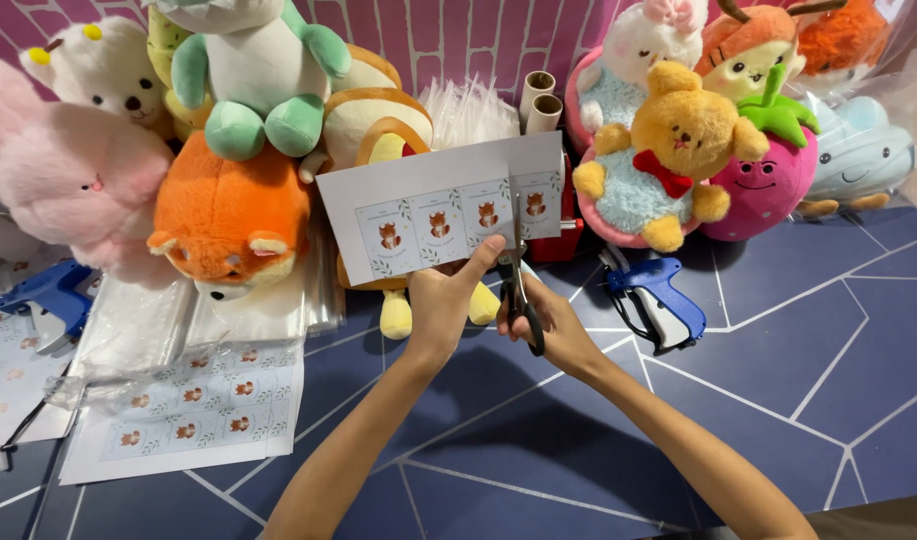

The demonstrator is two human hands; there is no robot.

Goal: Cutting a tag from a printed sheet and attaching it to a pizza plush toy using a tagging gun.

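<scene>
- Spreading under everything is a dark blue bench (779,400) crossed by thin white lines, backed by a pink brick-patterned wall (439,35).
- Soft plush animals crowd the far edge, among them an orange fox plush (229,215) and a yellow bear plush with a red bow (669,150).
- Held up mid-frame is a white paper sheet printed with small fox labels (429,215), pinched at its lower edge by the left hand (449,300).
- Right hand (554,325) grips black-handled scissors (517,275), blades in the sheet.
- Blue plastic tagging gun (659,295) lies just right.
</scene>
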